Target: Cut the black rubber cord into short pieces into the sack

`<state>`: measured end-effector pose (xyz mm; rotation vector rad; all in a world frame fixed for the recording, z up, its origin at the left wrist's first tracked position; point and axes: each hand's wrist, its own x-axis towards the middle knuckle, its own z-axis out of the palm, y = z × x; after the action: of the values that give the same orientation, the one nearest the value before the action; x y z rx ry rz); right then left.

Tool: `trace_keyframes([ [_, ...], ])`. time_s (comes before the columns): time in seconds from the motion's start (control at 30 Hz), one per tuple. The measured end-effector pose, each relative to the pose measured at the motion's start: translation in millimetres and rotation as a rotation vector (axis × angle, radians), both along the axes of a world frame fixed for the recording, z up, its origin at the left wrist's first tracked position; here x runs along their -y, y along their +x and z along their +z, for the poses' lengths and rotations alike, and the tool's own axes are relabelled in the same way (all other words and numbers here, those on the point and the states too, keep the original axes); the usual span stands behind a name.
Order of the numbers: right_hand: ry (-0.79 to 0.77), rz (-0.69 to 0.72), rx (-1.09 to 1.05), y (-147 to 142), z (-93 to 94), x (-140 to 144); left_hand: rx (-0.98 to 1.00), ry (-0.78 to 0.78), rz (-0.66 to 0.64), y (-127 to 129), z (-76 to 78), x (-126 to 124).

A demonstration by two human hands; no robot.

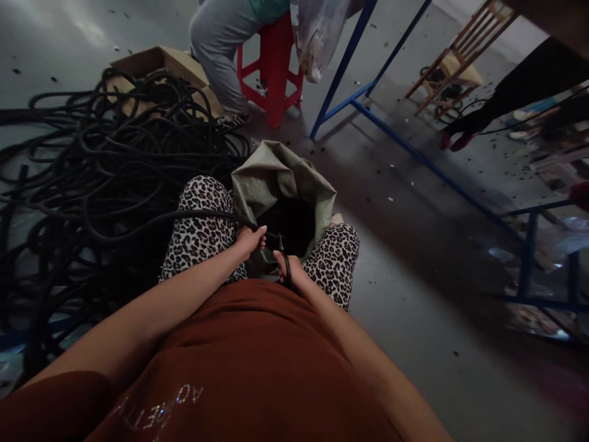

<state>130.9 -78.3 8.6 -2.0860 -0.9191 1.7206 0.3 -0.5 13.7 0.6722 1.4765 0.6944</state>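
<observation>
Tube [201, 214], black and flexible, one length: runs from the heap at left across the left knee [205, 199] to the mouth of the sack. Left hand [251, 240], one, clenched round this tube near its end, thumb uppermost. Right hand [286, 265], one, grasping one pair of scissors [288, 269] by dark handles, tips pointing away from the body; too small to tell whether the blades are parted. Hands close together, not touching.

Sack [257, 178], one, olive, mouth open, standing between two leopard-print knees, the right knee [338, 248] at its other side. Interior dark; contents cannot be counted.

Tubing heap [133, 156], one, spread over the floor at left, coils too tangled to count, lying partly over a cardboard box [186, 64].

Beyond: one red plastic stool [275, 73], one seated person in grey trousers [218, 43], one clear plastic bag [317, 37] hanging beside. Blue metal frame [354, 99] to the right; past it, one slatted wooden chair [481, 37] and two red shoes [460, 141] on a person in dark trousers [519, 80].
</observation>
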Motion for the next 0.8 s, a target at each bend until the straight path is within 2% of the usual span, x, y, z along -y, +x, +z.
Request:
trace_keyframes([
  [0.47, 0.043, 0.032, 0.021, 0.9, 0.1, 0.7, -0.007, 0.026, 0.008, -1.7, -0.7, -2.2],
  [0.63, -0.039, -0.112, -0.007, 0.9, 5.5, 0.1, 0.014, 0.001, 0.035, -2.7, 1.1, -3.8],
  [0.8, -0.068, -0.159, -0.147, 1.3, 12.8, 2.1, 0.062, 0.012, 0.056, -3.7, 3.7, -5.3],
])
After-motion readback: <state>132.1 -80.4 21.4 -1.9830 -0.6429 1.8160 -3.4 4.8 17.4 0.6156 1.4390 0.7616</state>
